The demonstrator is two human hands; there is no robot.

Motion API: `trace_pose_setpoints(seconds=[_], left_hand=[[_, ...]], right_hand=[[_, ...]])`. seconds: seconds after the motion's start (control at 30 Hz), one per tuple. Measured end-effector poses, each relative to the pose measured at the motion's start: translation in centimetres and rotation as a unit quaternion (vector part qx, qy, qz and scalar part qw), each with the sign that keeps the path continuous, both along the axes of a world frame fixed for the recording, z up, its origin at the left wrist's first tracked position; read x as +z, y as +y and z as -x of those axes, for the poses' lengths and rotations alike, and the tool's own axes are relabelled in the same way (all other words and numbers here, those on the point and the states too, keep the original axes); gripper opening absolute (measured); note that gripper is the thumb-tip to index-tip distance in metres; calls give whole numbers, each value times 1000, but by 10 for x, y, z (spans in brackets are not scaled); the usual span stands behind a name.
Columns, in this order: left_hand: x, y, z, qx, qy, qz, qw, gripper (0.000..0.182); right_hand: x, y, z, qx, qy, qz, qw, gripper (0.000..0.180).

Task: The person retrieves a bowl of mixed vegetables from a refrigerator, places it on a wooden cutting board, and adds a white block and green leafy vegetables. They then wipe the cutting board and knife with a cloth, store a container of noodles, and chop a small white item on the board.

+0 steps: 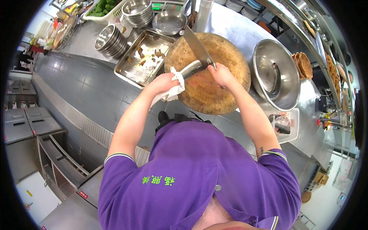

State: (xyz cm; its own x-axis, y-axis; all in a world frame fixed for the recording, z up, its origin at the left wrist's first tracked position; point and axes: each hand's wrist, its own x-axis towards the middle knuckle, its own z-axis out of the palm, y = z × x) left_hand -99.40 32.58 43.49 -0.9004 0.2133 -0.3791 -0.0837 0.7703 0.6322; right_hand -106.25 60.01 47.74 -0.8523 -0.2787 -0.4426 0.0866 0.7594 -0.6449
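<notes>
A round wooden chopping block (pixel 212 95) lies before me on the steel counter. My left hand (pixel 166 83) is closed on a white cloth (pixel 178 86) at the block's left side, with one end of a silvery, dark-backed fish (pixel 191 70) wrapped in it. The fish's bare part reaches onto the block. My right hand (pixel 222 75) grips the handle of a broad cleaver (pixel 197 46), whose blade slants up and left across the block, over the fish's far end. Whether the edge touches the fish cannot be told.
Left of the block is a steel tray (pixel 138 61) with brown scraps, near stacked steel bowls (pixel 110 41). At right stand a big steel basin (pixel 276 74) holding a dark fish piece and a plastic tub (pixel 290 125) with fish. A steel plate (pixel 169 22) and a basket of greens (pixel 110 13) sit beyond.
</notes>
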Motion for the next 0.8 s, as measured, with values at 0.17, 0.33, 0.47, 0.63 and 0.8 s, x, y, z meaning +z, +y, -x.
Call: trace_pose_setpoints(seconds=[0.17, 0.33, 0.47, 0.63, 0.8], left_hand=[[-20, -20, 1, 54, -20, -25, 998, 46], [-26, -26, 6, 78, -64, -56, 993, 42], [-31, -30, 7, 92, -56, -30, 994, 44], [-18, -26, -1, 82, -40, -21, 996, 53], [-15, -30, -1, 81, -34, -40, 995, 44]], right_hand=[[-3, 22, -7, 2, -34, 63, 997, 44], [29, 10, -10, -4, 76, 49, 996, 43], [71, -11, 3, -34, 122, 99, 987, 41], [54, -21, 0, -38, 162, 75, 983, 41], [-55, -1, -23, 5, 172, -33, 985, 43]])
